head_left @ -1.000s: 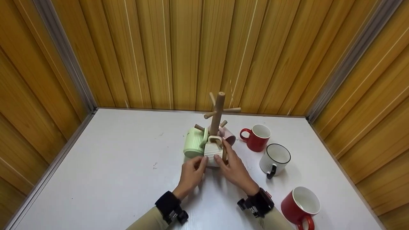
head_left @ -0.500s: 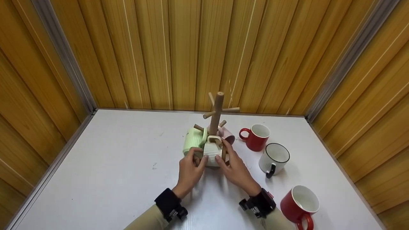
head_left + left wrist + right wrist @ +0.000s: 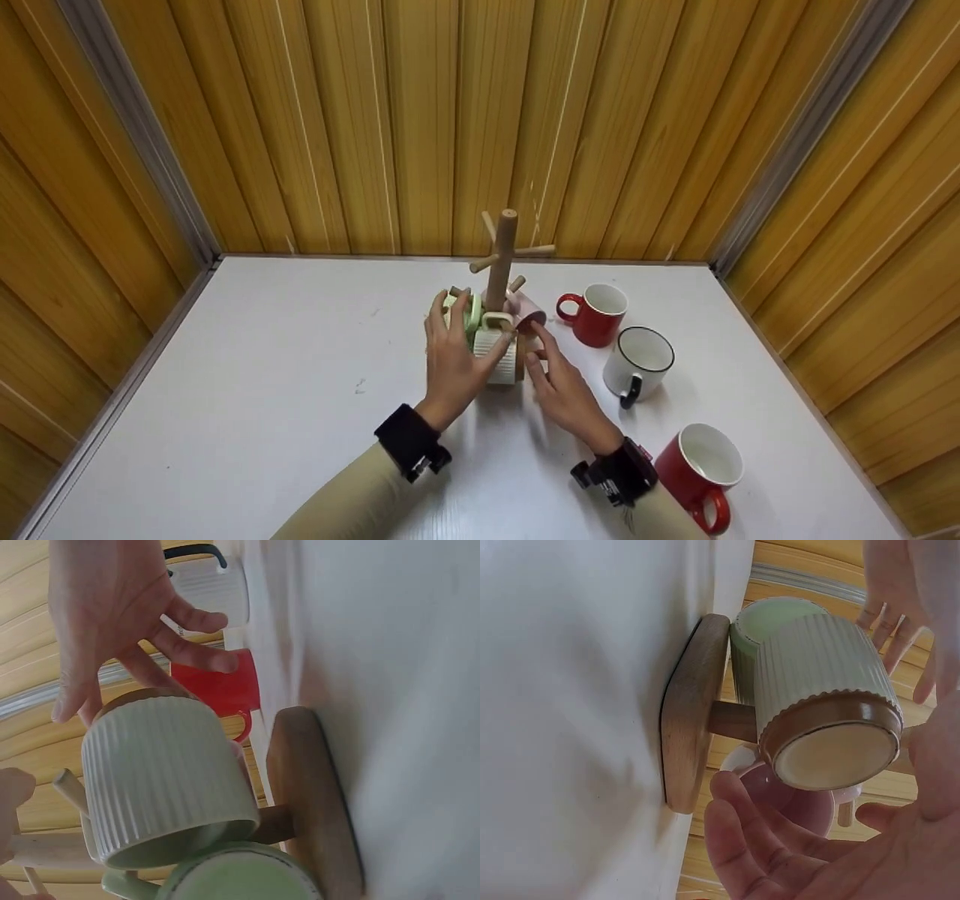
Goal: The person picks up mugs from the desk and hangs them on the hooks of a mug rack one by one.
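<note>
A wooden mug tree [image 3: 501, 270] stands on the table. From its lower pegs hang a cream ribbed mug [image 3: 165, 772] with a brown base, a green mug [image 3: 780, 619] and a pink mug [image 3: 529, 311]. My left hand [image 3: 456, 369] reaches up over the green mug with straight fingers, its thumb crossing in front of the cream mug; whether it touches either is unclear. To the right of the cream mug, my right hand [image 3: 568, 394] has loosely spread fingers, the forefinger close to the pink mug's rim. In the right wrist view the cream mug's brown base [image 3: 832, 735] faces the right palm.
Along the right side stand a red mug [image 3: 598, 324], a white mug with black handle [image 3: 626, 371] and a nearer red mug [image 3: 682, 472], beside the right forearm. The tree's upper pegs [image 3: 536, 250] carry no mugs. Wood-look panels [image 3: 420, 127] enclose the table.
My left hand has left the cream mug's lower left side and moved up over the green mug. The right hand has let go of the cream mug and shifted slightly right.
</note>
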### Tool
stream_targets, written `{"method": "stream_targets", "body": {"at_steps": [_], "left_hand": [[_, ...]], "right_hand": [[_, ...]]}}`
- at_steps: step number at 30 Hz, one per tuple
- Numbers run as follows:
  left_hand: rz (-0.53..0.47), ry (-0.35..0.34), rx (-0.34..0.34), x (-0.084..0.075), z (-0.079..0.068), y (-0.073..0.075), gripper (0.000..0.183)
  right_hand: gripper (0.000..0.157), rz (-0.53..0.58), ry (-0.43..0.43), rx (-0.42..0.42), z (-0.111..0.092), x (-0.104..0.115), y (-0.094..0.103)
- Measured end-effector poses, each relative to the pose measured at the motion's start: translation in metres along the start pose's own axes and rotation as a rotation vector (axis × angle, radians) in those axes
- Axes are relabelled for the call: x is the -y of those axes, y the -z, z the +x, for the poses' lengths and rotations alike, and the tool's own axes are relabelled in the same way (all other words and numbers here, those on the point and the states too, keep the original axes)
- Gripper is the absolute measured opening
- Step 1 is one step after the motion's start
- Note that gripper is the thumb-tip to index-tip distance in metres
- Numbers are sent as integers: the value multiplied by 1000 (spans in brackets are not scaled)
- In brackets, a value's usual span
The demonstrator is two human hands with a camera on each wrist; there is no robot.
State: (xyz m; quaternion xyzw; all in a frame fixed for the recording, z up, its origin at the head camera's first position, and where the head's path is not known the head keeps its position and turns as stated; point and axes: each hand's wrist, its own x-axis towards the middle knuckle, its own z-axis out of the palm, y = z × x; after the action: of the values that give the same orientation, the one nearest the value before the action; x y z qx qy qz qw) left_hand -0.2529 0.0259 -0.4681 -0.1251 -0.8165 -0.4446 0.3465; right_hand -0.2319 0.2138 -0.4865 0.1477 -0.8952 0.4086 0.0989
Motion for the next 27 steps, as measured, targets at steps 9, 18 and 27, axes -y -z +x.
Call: {"method": "stream_targets", "body": {"at_steps": [9, 18, 27], "left_hand": [[24, 79, 103, -11, 14, -10, 110], [42, 74, 78, -9, 15, -15, 106], [35, 70, 74, -7, 12, -15, 106]], "right_hand": [[56, -8, -36, 17, -4, -4, 5], [54, -34, -36, 8, -3, -4, 8], [44, -79, 63, -141, 17, 6, 20]]}}
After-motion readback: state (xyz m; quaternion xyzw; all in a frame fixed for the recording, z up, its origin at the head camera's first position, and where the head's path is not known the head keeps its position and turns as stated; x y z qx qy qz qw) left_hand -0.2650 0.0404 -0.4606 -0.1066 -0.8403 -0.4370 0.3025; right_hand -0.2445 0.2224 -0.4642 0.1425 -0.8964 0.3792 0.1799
